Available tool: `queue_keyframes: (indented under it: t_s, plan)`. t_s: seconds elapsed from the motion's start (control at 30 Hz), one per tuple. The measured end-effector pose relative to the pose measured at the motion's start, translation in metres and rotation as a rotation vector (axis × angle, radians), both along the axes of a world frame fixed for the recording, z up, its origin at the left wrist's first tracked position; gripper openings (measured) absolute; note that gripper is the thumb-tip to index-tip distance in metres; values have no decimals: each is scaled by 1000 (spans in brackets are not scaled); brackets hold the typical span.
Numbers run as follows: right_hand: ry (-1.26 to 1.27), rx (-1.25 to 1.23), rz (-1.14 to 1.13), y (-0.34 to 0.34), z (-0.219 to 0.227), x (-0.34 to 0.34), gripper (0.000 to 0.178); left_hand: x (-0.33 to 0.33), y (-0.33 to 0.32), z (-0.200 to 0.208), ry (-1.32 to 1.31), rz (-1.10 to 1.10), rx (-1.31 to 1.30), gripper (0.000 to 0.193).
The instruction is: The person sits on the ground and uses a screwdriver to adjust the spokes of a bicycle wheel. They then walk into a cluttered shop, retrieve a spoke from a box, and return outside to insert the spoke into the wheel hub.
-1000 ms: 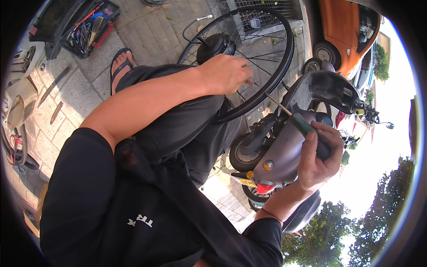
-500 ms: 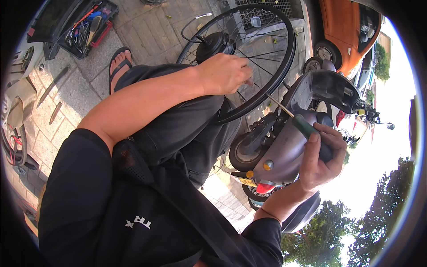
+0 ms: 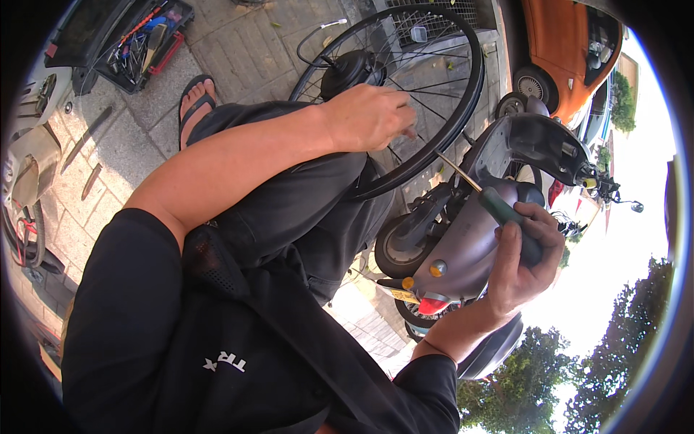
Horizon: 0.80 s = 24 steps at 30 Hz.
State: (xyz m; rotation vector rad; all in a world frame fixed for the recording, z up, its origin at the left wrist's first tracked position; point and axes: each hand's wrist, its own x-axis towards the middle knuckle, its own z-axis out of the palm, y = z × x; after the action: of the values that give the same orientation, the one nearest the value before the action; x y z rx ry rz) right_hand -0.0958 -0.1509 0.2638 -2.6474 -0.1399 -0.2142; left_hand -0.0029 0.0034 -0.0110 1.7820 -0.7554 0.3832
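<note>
My right hand [image 3: 526, 264] is closed around the dark green handle of a screwdriver [image 3: 499, 210]. Its metal shaft points up and left, and the tip meets the outer edge of a black spoked wheel [image 3: 473, 90]. The wheel leans by my knees, with a black hub motor [image 3: 347, 76] at its middle and a cable ending in a white connector. Over the spokes, my left hand [image 3: 372, 119] has its fingers curled in; what they hold, if anything, is hidden.
An opened toolbox [image 3: 141, 54] full of hand tools lies at the far left, with two flat bars on the paving nearby. A grey scooter [image 3: 463, 231] stands just beyond the wheel on the right. Behind it is an orange car [image 3: 557, 54]. A metal grate borders the wheel's far side.
Both hands keep their hold almost unchanged. The whole view shifts by a few pixels, and my left hand moves very slightly right along the wheel.
</note>
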Motion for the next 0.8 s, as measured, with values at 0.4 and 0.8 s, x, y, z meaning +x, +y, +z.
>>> queue_keyframes:
  t_s: [0.4,0.8]
  plan:
    - [-31,-340,-283,2,-5,-26,40,0,-2,-3,15,-11,32,15]
    - [119,-227,-251,-1,9,-28,49,1,-5,-3,-16,-7,-36,10]
